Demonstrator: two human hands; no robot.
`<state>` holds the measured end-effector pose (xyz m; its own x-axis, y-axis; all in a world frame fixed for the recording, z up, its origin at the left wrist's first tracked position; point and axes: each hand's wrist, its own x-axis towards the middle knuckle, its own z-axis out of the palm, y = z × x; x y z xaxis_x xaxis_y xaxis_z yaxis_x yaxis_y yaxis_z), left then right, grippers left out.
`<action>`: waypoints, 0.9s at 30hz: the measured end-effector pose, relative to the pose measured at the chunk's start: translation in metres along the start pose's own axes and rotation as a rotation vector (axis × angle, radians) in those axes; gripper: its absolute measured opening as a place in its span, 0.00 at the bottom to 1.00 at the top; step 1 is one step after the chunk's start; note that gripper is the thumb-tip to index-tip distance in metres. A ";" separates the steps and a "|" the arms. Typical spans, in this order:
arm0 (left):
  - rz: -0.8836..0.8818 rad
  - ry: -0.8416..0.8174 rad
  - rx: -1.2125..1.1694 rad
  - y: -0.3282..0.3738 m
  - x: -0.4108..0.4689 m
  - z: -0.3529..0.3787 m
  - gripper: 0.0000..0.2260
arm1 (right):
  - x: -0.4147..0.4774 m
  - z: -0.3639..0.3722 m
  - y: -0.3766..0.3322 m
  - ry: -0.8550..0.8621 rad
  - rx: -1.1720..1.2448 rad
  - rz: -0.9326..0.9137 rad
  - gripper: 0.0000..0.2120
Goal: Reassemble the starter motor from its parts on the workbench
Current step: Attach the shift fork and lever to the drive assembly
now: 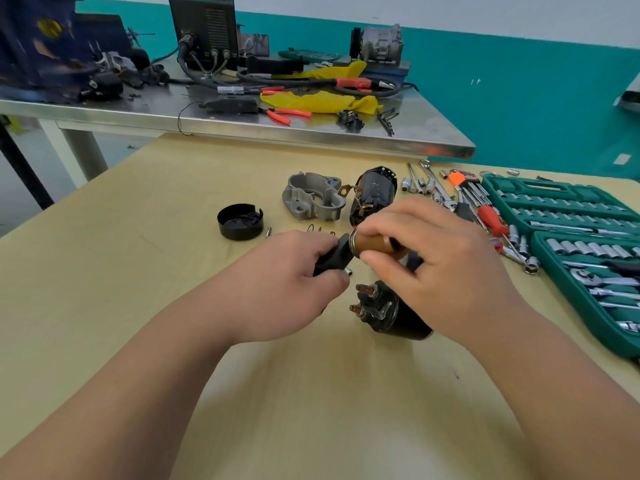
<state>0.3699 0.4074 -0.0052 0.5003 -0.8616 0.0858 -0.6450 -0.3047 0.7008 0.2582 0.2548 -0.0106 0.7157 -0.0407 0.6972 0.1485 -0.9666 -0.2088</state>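
Head view.
- Left hand (298, 285): fingers curled round a black part (333, 258), held above the tan counter (138, 289).
- Right hand (443, 265): thumb and fingers pinching a copper-coloured cylinder (372, 244), its ringed end touching the black part.
- Black solenoid (398, 315), copper studs: lying on the tan counter just beneath both hands.
- Aluminium housing (313, 197) and dark motor body (374, 192): side by side, farther off.
- Black cap (240, 221): left of the housing.
- Green socket case (568, 216): open, at right, with loose wrenches (433, 187) beside it.
- Steel counter (311, 133): beyond, cluttered.
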 end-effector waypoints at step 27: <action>0.076 -0.066 -0.490 -0.009 0.004 0.001 0.12 | 0.003 0.003 0.020 -0.163 1.174 0.819 0.09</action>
<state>0.3769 0.4062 -0.0115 0.4146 -0.9026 0.1162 -0.3229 -0.0265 0.9461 0.2655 0.2362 -0.0147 0.9301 -0.3653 0.0391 0.0733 0.0804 -0.9941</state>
